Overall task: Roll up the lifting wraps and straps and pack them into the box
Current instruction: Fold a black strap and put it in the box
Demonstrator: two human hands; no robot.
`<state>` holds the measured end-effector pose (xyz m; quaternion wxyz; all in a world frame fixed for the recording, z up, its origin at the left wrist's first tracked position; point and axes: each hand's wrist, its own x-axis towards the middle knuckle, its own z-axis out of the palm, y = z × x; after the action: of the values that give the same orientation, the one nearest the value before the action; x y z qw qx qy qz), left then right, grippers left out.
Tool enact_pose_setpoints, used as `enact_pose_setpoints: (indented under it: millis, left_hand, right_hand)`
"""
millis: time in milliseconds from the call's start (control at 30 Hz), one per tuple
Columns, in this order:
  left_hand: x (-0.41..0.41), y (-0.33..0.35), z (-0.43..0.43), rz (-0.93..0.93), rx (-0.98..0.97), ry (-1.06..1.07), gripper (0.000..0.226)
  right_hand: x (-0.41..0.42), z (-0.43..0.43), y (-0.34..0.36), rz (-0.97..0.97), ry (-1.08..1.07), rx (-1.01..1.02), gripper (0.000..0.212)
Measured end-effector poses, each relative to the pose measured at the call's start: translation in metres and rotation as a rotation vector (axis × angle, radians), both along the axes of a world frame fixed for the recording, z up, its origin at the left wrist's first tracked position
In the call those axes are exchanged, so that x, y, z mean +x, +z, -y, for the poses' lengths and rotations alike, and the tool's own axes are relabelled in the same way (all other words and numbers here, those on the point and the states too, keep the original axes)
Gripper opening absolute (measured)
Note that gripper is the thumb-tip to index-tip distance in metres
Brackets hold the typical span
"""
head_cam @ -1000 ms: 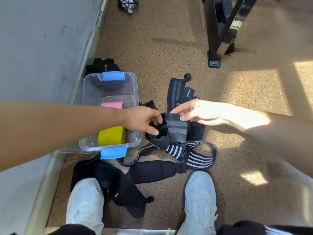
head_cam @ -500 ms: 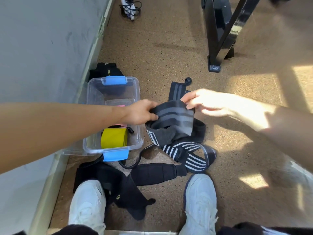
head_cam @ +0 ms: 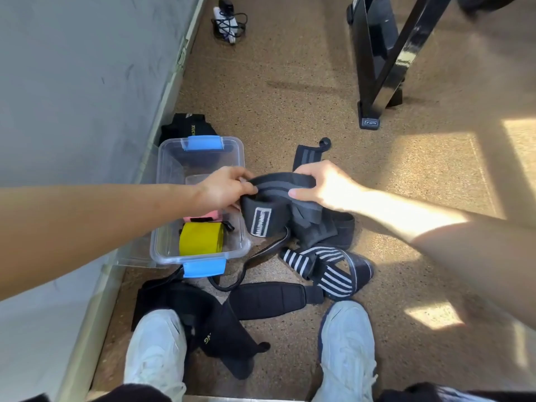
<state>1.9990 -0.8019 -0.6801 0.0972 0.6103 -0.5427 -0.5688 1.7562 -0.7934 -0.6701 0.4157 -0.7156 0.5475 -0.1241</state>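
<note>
Speckled floor point(head_cam: 290, 82) — left hand point(head_cam: 223, 190) and right hand point(head_cam: 322, 184) each grip closed on grey-striped wrap point(head_cam: 278, 192) beside box point(head_cam: 200, 256).

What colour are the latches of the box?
Blue. Both latches of the clear box show in the head view, one on each end.

floor point(head_cam: 290, 82): speckled cork | on it: clear box point(head_cam: 243, 245), striped wraps point(head_cam: 327, 268), black straps point(head_cam: 269, 298)
</note>
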Motion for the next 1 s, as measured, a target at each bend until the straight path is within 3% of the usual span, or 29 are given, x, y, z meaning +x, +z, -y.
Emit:
enact_pose_setpoints:
  millis: [133, 167, 300, 400, 567, 633, 733, 833, 1000]
  left_hand:
    - [-0.001, 0.010, -0.005, 0.279, -0.933, -0.390, 0.043]
    - [-0.005, 0.015, -0.005, 0.292, -1.017, -0.512, 0.043]
    - [-0.016, 0.013, -0.008, 0.384, -0.850, -0.654, 0.049]
    - [-0.010, 0.010, -0.010, 0.407, -0.928, -0.734, 0.032]
    - [0.010, 0.015, -0.015, 0.257, -0.816, -0.780, 0.013]
    - [0.016, 0.013, -0.017, 0.206, -0.724, -0.658, 0.012]
    - [0.021, 0.009, -0.010, 0.122, -0.649, -0.300, 0.008]
    - [0.021, 0.007, 0.003, 0.059, -0.574, 0.001, 0.011]
    - [0.031, 0.016, 0.031, 0.116, -0.642, 0.275, 0.011]
  right_hand:
    - [0.008, 0.003, -0.001, 0.157, -0.121, 0.042, 0.026]
    - [0.008, 0.006, -0.001, 0.208, -0.163, 0.101, 0.023]
    - [0.007, 0.011, -0.004, 0.356, -0.219, 0.275, 0.026]
    - [0.000, 0.015, -0.005, 0.356, -0.212, 0.295, 0.040]
    - [-0.033, 0.025, -0.014, -0.078, -0.208, 0.067, 0.021]
    - [-0.045, 0.027, -0.024, -0.092, -0.251, 0.043, 0.013]
    - [-0.053, 0.028, -0.033, -0.134, -0.289, -0.025, 0.023]
    - [-0.056, 0.021, -0.034, -0.145, -0.319, -0.039, 0.015]
    - [-0.059, -0.006, -0.058, -0.348, -0.075, 0.121, 0.024]
